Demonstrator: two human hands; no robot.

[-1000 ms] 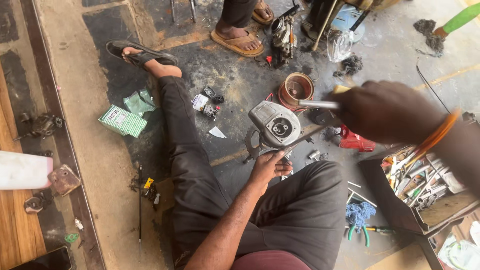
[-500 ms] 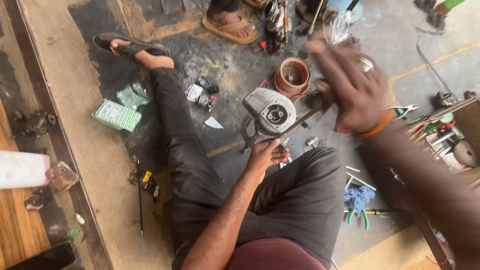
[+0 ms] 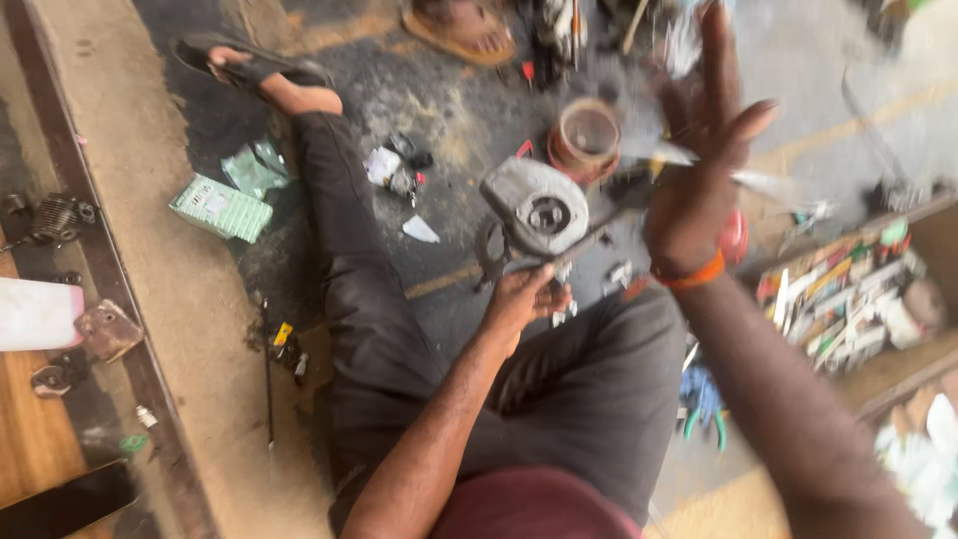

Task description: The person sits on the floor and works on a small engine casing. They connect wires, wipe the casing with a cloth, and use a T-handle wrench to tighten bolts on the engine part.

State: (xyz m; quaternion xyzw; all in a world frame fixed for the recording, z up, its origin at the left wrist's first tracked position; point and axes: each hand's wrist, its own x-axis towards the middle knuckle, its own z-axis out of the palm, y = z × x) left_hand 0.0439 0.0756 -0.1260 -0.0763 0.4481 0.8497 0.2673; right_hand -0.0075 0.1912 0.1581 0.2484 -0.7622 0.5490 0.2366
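Head view: left hand (image 3: 521,299) fingers clamped on grey engine housing (image 3: 536,206), centre, above floor. Right hand (image 3: 699,150) raised, fingers spread, thin tool blurred. One-handed grip: housing could tip, drop.

Left hand (image 3: 519,299) sits at frame centre, fingers curled shut in a grip, forearm running down toward the lower middle, bare. Right hand (image 3: 699,150) is raised in the upper right, blurred, palm spread with fingers apart and pointing up. Right forearm slants down to the lower right corner.
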